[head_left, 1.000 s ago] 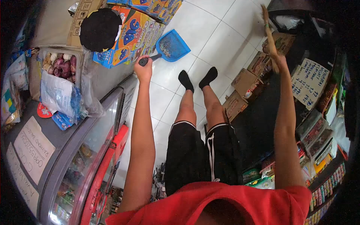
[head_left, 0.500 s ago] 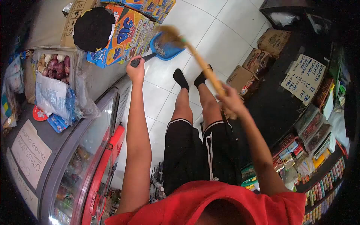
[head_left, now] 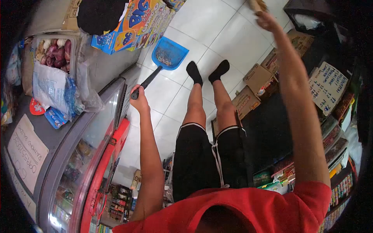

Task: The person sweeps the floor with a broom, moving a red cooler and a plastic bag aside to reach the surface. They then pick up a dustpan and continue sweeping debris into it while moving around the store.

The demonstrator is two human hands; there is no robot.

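Note:
My left hand (head_left: pixel 140 101) is wrapped round the black handle of a blue dustpan (head_left: pixel 180 53). The pan rests on the white tiles with small debris (head_left: pixel 163 58) inside it. Far up at the right, my right hand (head_left: pixel 267 21) grips the light wooden handle of a broom (head_left: pixel 254 5). Most of the broom, its bristles included, lies beyond the top edge of the view. My feet in black socks (head_left: pixel 219 71) stand just right of the dustpan.
Printed snack boxes (head_left: pixel 138 23) are stacked beyond the dustpan. A glass display case (head_left: pixel 83 155) with a red frame runs along my left, with bagged onions (head_left: pixel 58 54) on the counter. Cardboard boxes (head_left: pixel 245 101) line the dark shelving at my right, near a handwritten sign (head_left: pixel 328 87).
My right hand has swung the broom up and right, away from the dustpan. The dustpan now lies uncovered, and my left hand sits slightly lower in view.

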